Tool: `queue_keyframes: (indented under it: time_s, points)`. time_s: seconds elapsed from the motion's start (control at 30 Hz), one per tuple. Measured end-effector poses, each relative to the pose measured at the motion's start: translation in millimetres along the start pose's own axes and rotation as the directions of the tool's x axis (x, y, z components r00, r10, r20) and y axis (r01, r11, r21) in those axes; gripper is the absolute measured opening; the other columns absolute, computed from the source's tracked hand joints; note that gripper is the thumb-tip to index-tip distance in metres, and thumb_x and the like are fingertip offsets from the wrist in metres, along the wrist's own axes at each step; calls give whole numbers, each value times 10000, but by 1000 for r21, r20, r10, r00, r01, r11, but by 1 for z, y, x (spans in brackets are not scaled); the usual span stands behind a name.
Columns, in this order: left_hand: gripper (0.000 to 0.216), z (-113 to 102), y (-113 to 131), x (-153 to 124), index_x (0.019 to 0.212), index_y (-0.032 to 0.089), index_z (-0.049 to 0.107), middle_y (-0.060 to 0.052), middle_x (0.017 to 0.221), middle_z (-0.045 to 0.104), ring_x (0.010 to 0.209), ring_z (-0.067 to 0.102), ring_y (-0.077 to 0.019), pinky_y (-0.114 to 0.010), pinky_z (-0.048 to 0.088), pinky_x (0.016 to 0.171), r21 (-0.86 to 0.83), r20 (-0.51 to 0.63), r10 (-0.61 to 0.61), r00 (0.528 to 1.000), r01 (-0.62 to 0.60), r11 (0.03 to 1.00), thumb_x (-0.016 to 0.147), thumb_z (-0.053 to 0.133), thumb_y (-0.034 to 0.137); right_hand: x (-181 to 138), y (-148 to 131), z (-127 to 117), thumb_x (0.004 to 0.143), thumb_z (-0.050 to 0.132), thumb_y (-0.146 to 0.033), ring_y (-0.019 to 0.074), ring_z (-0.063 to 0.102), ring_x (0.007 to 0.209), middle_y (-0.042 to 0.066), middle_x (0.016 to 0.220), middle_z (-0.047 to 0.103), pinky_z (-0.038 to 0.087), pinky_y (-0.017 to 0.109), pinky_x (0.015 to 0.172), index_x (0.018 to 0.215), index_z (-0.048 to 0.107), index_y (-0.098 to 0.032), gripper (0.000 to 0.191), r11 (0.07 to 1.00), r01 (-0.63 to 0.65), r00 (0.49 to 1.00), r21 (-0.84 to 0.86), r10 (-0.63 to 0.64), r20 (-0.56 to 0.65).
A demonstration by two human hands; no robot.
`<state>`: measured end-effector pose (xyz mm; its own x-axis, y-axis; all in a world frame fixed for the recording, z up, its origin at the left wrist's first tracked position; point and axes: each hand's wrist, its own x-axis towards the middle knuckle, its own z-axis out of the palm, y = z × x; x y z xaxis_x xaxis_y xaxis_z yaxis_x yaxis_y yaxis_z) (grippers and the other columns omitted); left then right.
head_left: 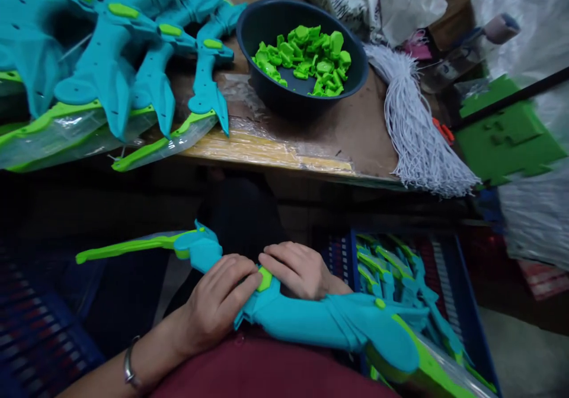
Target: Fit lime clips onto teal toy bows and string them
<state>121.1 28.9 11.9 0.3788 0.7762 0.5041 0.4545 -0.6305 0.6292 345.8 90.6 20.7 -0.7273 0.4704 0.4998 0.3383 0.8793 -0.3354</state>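
Across my lap lies a teal plastic toy bow (311,321) with lime-green limbs at both ends. My left hand (217,303) is closed over its middle section, thumb and fingertips by a small lime-green insert (265,279). On the far side of that insert, my right hand (296,267) bends its fingers over the bow's grip area; its palm side is hidden. Above, on the table, a dark bowl (253,83) holds many loose lime-green plastic pieces (302,54).
Several similar teal bows (118,60) are piled at the table's left. A bundle of white strings (404,107) hangs over the table edge (275,155), near a green foam mat (511,131). A blue crate (471,303) at lower right contains more bows.
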Motion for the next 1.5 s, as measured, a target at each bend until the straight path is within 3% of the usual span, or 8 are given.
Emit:
queue_keyframes:
  time_s: [0.3, 0.6, 0.8, 0.93, 1.13, 1.27, 1.37, 1.5]
  points:
    - [452, 11, 2, 4, 1251, 154, 622, -169, 977, 714, 874, 674, -291, -425, 566, 789, -22, 34, 35, 999, -34, 999, 807, 537, 125, 27, 16, -16, 972, 524, -140, 167, 531, 606, 14, 661, 571, 374, 323, 501, 726, 609, -168, 262, 934, 338, 909, -114, -293, 295]
    - [250, 23, -1, 3, 1082, 129, 605, -144, 901, 686, 835, 660, -254, -374, 543, 746, 34, -40, 33, 999, -32, 999, 852, 511, 106, 27, 30, -7, 1000, 472, -130, 162, 470, 622, 9, 669, 525, 314, 320, 530, 718, 573, -176, 303, 936, 350, 887, -24, -323, 331]
    - [284, 9, -10, -4, 1237, 115, 590, -156, 1145, 659, 1097, 633, -241, -319, 511, 908, -13, 132, -11, 991, 13, 1000, 968, 500, 137, -4, 18, 9, 1042, 438, -202, 157, 580, 763, 33, 831, 636, 448, 281, 619, 960, 607, -155, 193, 996, 78, 916, -45, -54, 398]
    - [273, 4, -16, 9, 1248, 147, 587, -115, 1156, 642, 1058, 639, -202, -262, 497, 903, -66, 167, -75, 983, 87, 994, 976, 583, 170, -43, 17, 4, 994, 584, -340, 118, 662, 892, 13, 964, 686, 532, 194, 735, 1118, 597, -181, 202, 953, -302, 913, -35, 300, 277]
    - [335, 3, -17, 14, 1262, 138, 555, -140, 1180, 617, 1118, 604, -247, -354, 478, 965, 78, 75, -29, 997, 23, 997, 951, 514, 22, -86, 54, -28, 1003, 514, -326, 137, 642, 663, 22, 791, 645, 506, 226, 578, 984, 620, -167, 192, 727, -667, 743, -162, 666, -69]
    - [328, 5, -16, 6, 1209, 142, 574, -141, 1175, 619, 1118, 601, -250, -363, 472, 970, 118, 71, -23, 997, 14, 993, 924, 517, -10, -88, 97, -79, 1000, 457, -327, 226, 639, 891, 113, 972, 648, 531, 342, 785, 1084, 607, -155, 243, 566, -764, 643, -310, 711, -284]
    - [263, 4, -13, 6, 1199, 167, 575, -134, 1181, 625, 1090, 625, -247, -353, 494, 941, 62, 96, -96, 991, 91, 994, 954, 521, 89, -78, 130, -114, 986, 448, -298, 300, 572, 1104, 180, 1139, 615, 464, 437, 958, 1146, 606, -140, 274, 443, -793, 593, -418, 720, -361]
    - [328, -3, -12, 17, 1182, 234, 594, -69, 1121, 693, 963, 702, -226, -275, 546, 812, -71, 219, -304, 927, 325, 943, 897, 701, 356, -67, 166, -131, 943, 522, -285, 320, 585, 1012, 201, 1114, 611, 461, 413, 863, 1075, 647, -113, 251, 312, -805, 525, -505, 772, -360]
